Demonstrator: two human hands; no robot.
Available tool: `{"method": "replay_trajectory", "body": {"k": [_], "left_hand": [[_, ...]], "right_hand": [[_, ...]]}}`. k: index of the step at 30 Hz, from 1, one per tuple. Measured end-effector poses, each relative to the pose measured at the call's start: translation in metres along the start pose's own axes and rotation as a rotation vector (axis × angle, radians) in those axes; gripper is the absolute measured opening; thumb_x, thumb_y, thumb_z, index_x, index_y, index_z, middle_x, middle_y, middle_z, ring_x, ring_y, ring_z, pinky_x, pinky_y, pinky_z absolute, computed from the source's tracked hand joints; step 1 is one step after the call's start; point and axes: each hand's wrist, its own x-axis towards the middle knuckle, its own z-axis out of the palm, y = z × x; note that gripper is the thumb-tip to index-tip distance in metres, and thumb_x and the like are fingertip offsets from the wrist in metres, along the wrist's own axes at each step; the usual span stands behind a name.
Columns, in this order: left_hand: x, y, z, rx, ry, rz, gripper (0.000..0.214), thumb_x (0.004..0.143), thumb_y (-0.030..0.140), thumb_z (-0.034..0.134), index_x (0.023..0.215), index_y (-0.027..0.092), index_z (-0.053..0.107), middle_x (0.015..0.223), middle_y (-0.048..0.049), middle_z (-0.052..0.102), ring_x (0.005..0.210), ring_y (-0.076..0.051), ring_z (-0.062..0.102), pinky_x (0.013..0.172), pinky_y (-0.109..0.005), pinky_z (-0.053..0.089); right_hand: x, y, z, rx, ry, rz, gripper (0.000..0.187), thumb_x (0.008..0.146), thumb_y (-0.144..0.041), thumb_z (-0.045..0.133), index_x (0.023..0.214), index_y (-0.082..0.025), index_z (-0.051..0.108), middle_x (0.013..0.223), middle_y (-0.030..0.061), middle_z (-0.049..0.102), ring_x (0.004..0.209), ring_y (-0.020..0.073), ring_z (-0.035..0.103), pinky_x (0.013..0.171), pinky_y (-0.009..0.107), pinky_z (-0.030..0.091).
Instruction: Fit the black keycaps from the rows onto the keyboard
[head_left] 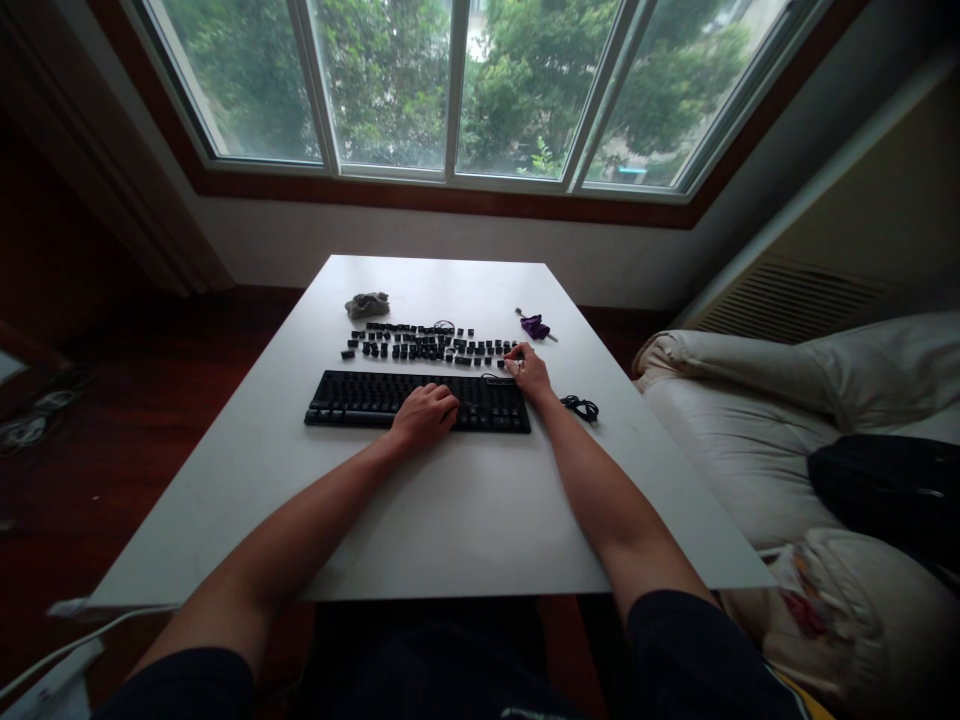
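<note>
A black keyboard (pixel 352 399) lies on the white table in front of me, its right part partly covered by my left hand (pixel 426 410). That hand rests palm down on the keys, fingers loosely bent and holding nothing visible. Behind the keyboard, loose black keycaps (pixel 420 346) stand in uneven rows. My right hand (pixel 529 374) reaches over the keyboard's back right corner to the right end of these rows. Thumb and fingers are pinched together there at a keycap (pixel 501 364); the fingertips are small and partly hidden.
The white table (pixel 442 530) carries a grey cloth (pixel 367 305) at back left and a purple cloth-like item (pixel 535 327) with a small brush-like end at back right. A coiled black cable (pixel 580 408) lies right of the keyboard. A pale sofa (pixel 720 430) stands to the right.
</note>
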Motion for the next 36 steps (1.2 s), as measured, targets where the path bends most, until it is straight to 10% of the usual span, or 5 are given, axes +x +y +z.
{"method": "replay_trajectory", "body": {"k": [19,36], "left_hand": [[0.000,-0.001,0.001,-0.003,-0.003,0.003,0.020,0.097,0.028,0.049,0.100,0.023,0.069,0.105,-0.0070,0.065,0.098,-0.023,0.055,0.087,-0.039,0.043],[0.001,0.000,-0.001,-0.014,0.002,0.013,0.021,0.097,0.028,0.049,0.099,0.023,0.069,0.104,-0.0073,0.065,0.096,-0.023,0.055,0.086,-0.039,0.043]], "right_hand": [[0.012,-0.002,0.000,-0.157,-0.086,0.005,0.011,0.074,-0.026,0.067,0.083,-0.025,0.060,0.078,0.0006,0.067,0.077,0.0212,0.060,0.079,0.035,0.048],[-0.003,-0.111,-0.017,0.702,-0.181,-0.097,0.022,0.080,-0.032,0.069,0.090,-0.025,0.051,0.091,0.0010,0.060,0.071,0.0163,0.063,0.053,0.028,0.048]]}}
